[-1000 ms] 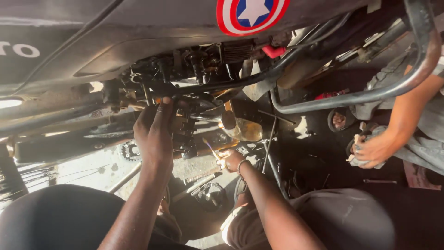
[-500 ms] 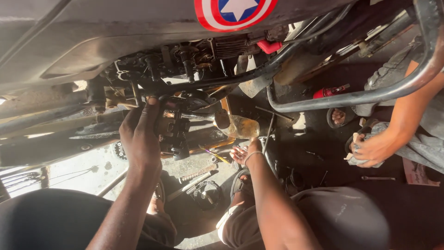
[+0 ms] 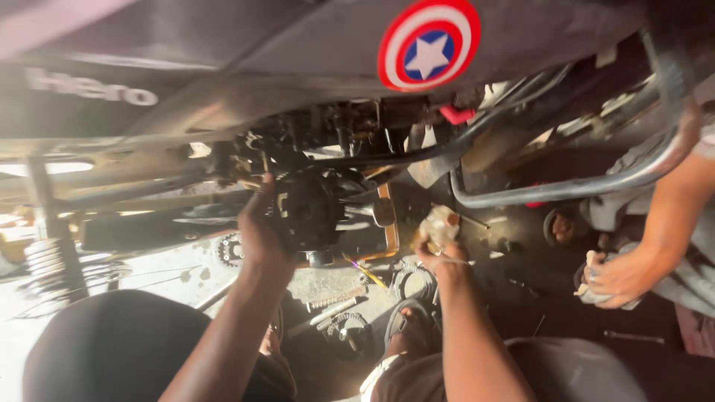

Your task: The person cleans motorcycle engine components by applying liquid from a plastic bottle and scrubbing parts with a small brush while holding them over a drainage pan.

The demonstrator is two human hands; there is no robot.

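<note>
Sitting at 1 o'clock on the dark panel, a round red, white and blue star sticker (image 3: 428,45) is seen. The black engine part (image 3: 309,212) at centre is gripped by the left hand (image 3: 261,234); a dirty rag (image 3: 439,225) is clenched by the right hand (image 3: 439,257). Parts behind are blurred.

Dark oil-stained workshop floor (image 3: 514,298), daylight glare at left, shadowed right
</note>
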